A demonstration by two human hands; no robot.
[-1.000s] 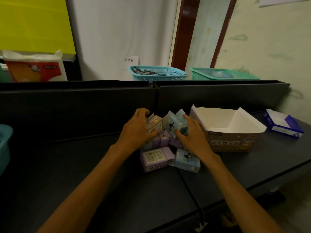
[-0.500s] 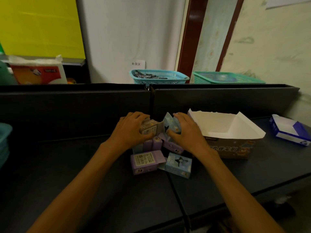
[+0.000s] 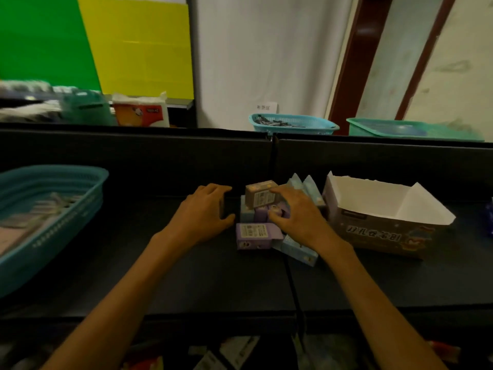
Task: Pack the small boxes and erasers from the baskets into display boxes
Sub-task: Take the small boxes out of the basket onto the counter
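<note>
I see the small boxes heaped mid-frame, just left of the empty display box. Left hand curls round sth dark, can't tell what. Right hand rests loose-fingered on the heap. Risk: top brown box sits tilted; a nudge probably topples it.

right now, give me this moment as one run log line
left hand: grips a small box | right hand: open over small-box pile | display box: open, empty, right of pile | teal basket: at left
</note>
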